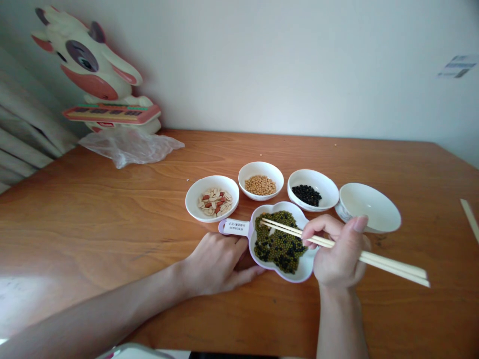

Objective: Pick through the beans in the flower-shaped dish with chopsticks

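Note:
My left hand (215,262) rests on the table and steadies a flower-shaped dish (307,267), its fingers curled below the labelled handle (235,228) and its thumb against the lilac rim. Mixed green beans (279,239) and black beans lie in this dish. A pair of wooden chopsticks (392,267) is gripped in my right hand (340,249), above the dish's right side. Their tips reach among the beans at the upper left, near a small pale piece. I cannot tell whether the tips pinch anything.
Behind the dish stand white bowls of peanuts (215,203), yellow soybeans (261,185) and black beans (307,195). An empty white bowl (374,207) is at the right. A cow-shaped toy keyboard (112,114) and clear plastic bag (130,147) sit at the back left.

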A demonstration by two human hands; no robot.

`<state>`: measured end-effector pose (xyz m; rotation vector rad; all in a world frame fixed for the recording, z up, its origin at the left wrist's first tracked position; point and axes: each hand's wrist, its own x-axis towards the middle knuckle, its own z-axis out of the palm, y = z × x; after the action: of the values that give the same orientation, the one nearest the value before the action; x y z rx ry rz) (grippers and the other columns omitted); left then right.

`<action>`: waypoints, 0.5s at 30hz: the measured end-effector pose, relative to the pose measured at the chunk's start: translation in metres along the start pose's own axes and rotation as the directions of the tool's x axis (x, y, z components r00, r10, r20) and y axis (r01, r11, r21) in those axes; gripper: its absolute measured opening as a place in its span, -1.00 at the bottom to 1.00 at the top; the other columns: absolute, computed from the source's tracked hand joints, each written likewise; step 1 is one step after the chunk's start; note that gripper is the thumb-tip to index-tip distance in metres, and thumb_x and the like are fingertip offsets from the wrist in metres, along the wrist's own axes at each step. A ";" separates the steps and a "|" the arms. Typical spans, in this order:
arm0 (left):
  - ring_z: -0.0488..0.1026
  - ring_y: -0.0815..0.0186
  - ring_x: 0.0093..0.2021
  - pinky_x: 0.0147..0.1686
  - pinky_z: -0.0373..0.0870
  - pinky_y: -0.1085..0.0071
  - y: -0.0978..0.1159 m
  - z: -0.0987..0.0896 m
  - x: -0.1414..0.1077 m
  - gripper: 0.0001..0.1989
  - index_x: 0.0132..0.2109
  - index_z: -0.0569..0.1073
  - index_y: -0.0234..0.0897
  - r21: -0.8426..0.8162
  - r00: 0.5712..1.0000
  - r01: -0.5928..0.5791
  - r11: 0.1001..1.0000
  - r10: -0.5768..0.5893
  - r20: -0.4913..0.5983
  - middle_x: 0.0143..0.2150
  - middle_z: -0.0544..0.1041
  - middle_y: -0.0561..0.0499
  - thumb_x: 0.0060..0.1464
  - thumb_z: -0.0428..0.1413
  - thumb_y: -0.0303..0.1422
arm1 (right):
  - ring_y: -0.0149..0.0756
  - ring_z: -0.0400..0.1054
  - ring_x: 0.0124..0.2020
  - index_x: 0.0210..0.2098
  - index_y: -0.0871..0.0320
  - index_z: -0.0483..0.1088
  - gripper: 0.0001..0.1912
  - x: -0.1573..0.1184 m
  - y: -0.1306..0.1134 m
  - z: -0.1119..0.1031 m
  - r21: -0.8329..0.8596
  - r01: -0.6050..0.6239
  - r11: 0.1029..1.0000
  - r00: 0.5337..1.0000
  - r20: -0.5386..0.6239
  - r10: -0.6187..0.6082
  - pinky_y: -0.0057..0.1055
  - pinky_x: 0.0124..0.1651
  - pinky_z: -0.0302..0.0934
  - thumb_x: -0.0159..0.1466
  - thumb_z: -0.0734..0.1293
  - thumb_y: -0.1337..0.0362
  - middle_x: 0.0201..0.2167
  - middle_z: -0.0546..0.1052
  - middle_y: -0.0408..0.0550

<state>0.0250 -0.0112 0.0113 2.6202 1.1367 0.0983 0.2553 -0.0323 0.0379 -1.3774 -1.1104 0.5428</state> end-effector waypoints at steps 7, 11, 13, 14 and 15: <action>0.57 0.13 -0.32 -0.34 0.45 0.27 0.000 0.001 0.000 -0.43 -0.18 0.47 -0.26 -0.002 1.000 -0.006 1.000 0.006 0.002 -0.22 0.63 -0.13 0.36 -0.08 0.16 | -0.34 0.28 -0.67 -0.69 0.11 0.42 -0.04 0.008 0.014 -0.005 0.020 -0.011 1.000 0.994 0.106 0.009 -0.34 -0.57 0.09 0.38 -0.17 -0.37 -0.77 0.38 -0.04; 0.56 0.16 -0.35 -0.37 0.42 0.30 0.001 0.000 0.000 -0.43 -0.20 0.47 -0.26 0.005 1.000 -0.008 1.000 0.008 -0.015 -0.26 0.63 -0.11 0.37 -0.09 0.16 | -0.34 0.27 -0.67 -0.68 0.10 0.42 -0.07 0.007 0.015 -0.002 0.021 -0.040 0.999 0.989 0.143 0.036 -0.34 -0.56 0.09 0.39 -0.15 -0.36 -0.75 0.38 -0.05; 0.55 0.17 -0.37 -0.39 0.40 0.31 0.001 0.000 0.000 -0.43 -0.21 0.46 -0.26 0.006 1.000 -0.012 1.000 0.013 -0.020 -0.27 0.62 -0.10 0.37 -0.09 0.16 | -0.34 0.26 -0.67 -0.67 0.09 0.43 -0.10 0.005 0.012 0.000 0.030 -0.044 0.999 0.989 0.142 0.040 -0.34 -0.56 0.08 0.40 -0.12 -0.34 -0.75 0.38 -0.06; 0.54 0.18 -0.38 -0.40 0.39 0.32 0.001 0.000 0.000 -0.43 -0.21 0.46 -0.26 0.006 1.000 -0.013 1.000 0.013 -0.021 -0.27 0.62 -0.10 0.37 -0.08 0.16 | -0.35 0.26 -0.66 -0.67 0.09 0.43 -0.11 0.004 0.011 0.001 0.029 -0.047 0.998 0.990 0.135 0.043 -0.34 -0.56 0.07 0.41 -0.10 -0.33 -0.75 0.38 -0.07; 0.54 0.19 -0.39 -0.41 0.38 0.33 0.000 0.000 0.000 -0.43 -0.22 0.46 -0.26 0.006 1.000 -0.013 1.000 0.013 -0.022 -0.27 0.62 -0.10 0.37 -0.08 0.16 | -0.35 0.26 -0.66 -0.66 0.09 0.44 -0.12 0.004 0.010 0.002 0.026 -0.050 0.998 0.991 0.126 0.047 -0.34 -0.55 0.07 0.42 -0.09 -0.31 -0.74 0.39 -0.07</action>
<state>0.0255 -0.0113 0.0116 2.6380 1.1284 0.1268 0.2582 -0.0264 0.0295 -1.3630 -1.1679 0.6863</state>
